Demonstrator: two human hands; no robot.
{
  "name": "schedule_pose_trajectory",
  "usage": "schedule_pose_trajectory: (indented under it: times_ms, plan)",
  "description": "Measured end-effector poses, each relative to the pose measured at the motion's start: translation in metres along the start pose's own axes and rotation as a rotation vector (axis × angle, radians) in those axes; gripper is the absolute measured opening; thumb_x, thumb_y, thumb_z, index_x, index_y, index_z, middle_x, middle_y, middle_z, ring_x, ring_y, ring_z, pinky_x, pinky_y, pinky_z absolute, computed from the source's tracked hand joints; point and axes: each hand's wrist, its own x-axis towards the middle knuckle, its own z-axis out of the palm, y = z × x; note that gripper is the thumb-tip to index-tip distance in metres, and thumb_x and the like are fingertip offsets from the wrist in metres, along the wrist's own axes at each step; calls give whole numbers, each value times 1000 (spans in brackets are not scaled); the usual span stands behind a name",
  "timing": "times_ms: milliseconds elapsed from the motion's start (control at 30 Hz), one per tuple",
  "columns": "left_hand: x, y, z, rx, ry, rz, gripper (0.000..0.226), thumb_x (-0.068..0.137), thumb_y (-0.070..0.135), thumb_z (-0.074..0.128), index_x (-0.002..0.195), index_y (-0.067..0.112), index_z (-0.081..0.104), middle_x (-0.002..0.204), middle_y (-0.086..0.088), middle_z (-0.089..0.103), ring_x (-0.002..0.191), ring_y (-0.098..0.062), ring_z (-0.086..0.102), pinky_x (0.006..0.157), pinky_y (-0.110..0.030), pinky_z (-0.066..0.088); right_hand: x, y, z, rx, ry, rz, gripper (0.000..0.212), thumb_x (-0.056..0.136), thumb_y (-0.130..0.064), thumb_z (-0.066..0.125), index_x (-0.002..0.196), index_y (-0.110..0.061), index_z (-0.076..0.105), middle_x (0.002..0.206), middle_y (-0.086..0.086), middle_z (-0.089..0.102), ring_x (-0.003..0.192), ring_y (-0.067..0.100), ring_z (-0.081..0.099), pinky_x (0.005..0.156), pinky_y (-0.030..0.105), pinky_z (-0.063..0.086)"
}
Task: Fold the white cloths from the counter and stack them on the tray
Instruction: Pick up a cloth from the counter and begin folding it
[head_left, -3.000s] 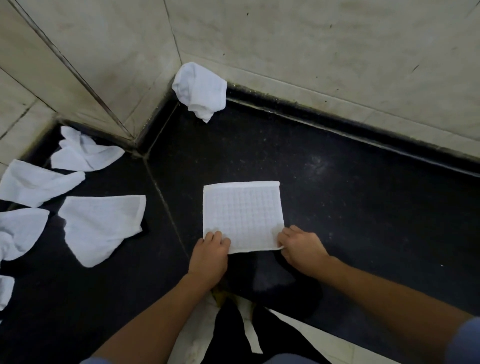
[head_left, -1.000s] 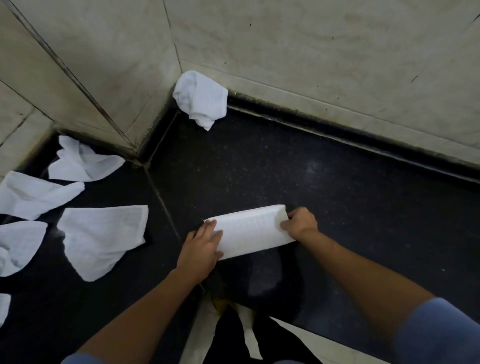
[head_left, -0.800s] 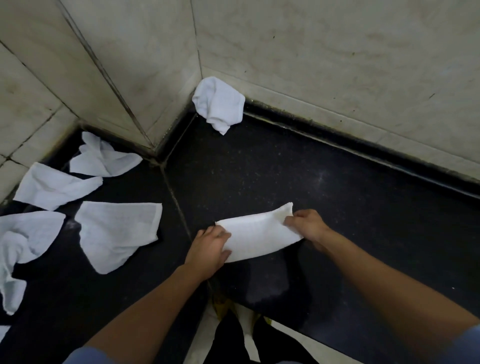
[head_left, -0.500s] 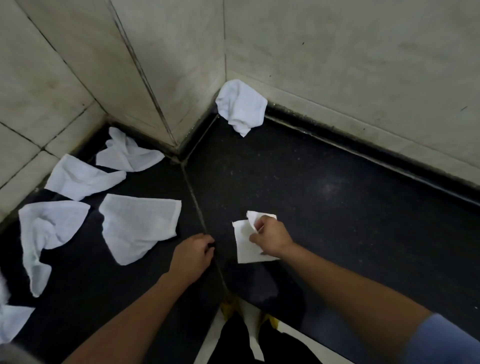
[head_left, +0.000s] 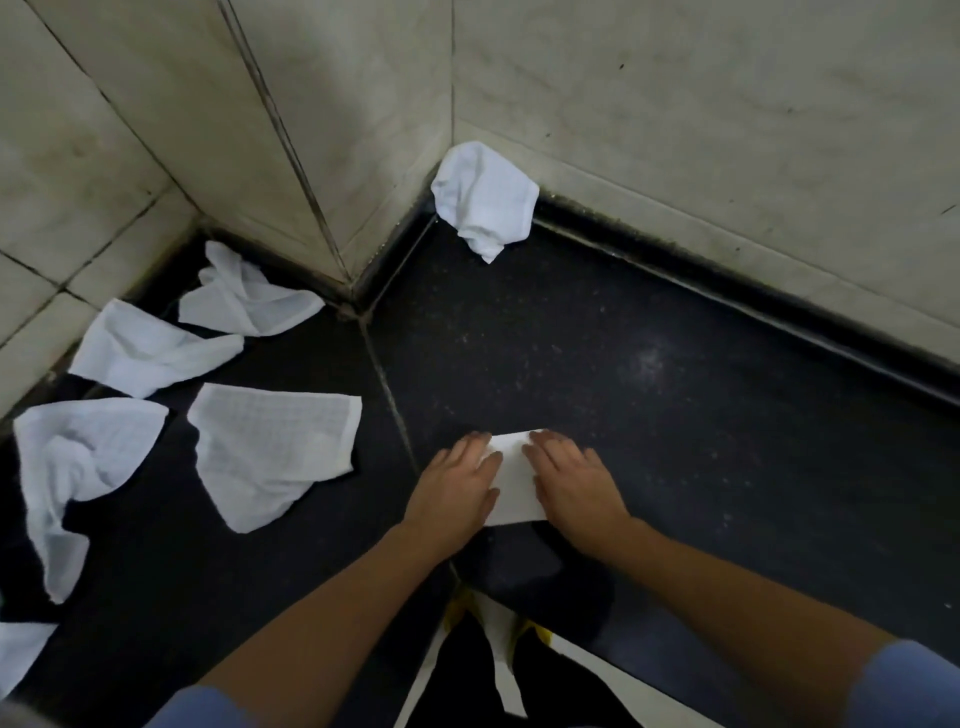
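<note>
A small folded white cloth (head_left: 514, 480) lies flat on the black counter (head_left: 675, 415) near its front edge. My left hand (head_left: 457, 486) rests palm down on the cloth's left side and my right hand (head_left: 571, 483) on its right side, fingers spread, pressing it flat. Only a narrow strip of the cloth shows between the hands. A crumpled white cloth (head_left: 485, 200) sits in the far corner against the wall. Several unfolded white cloths lie at the left, the nearest one (head_left: 270, 452) spread out. No tray is in view.
Pale tiled walls (head_left: 675, 104) close in the counter at the back and left. A seam (head_left: 389, 395) runs across the counter just left of my hands. The counter's front edge (head_left: 597, 660) lies below my forearms.
The cloth went from a flat square to a long half fold, then my right hand folded it over again into a small rectangle. Both hands now lie flat on it.
</note>
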Motion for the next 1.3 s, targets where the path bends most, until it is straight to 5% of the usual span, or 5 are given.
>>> schedule_pose_trajectory:
  times_ms: [133,300,467,867,1300]
  plan:
    - [0,-12,23,232,-203,38,66,99,44,33,151,8,14,160,-10,-1,147,-24,-2,118,-45,9,-12,5,20,-57,-283,21,60,95,-42,30,140,-5,44,150,12,39,138,24,38,101,46,44]
    - [-6,-32,40,262,-163,97,69,93,51,26,146,6,30,156,-10,21,144,-22,15,113,-49,28,-15,24,31,-115,-408,25,72,99,-56,18,149,-5,17,160,11,14,148,24,14,114,57,16]
    - [-8,-25,26,275,-218,81,69,98,49,24,150,7,3,157,-8,-11,146,-21,-10,119,-47,8,-4,26,18,-133,-392,15,78,96,-62,17,146,-4,31,156,13,26,145,27,24,113,56,26]
    - [-59,-77,-6,68,117,-132,52,80,29,70,127,12,57,139,-10,50,119,-27,54,93,-39,49,81,1,-8,147,-650,152,43,86,-38,65,121,-16,54,116,6,61,103,26,58,79,34,44]
    - [13,11,-58,69,-24,87,29,94,30,47,118,18,57,111,-1,59,95,-21,61,80,-37,51,-67,46,-93,217,-148,343,32,92,-51,50,97,-19,52,87,-2,63,78,23,60,62,33,40]
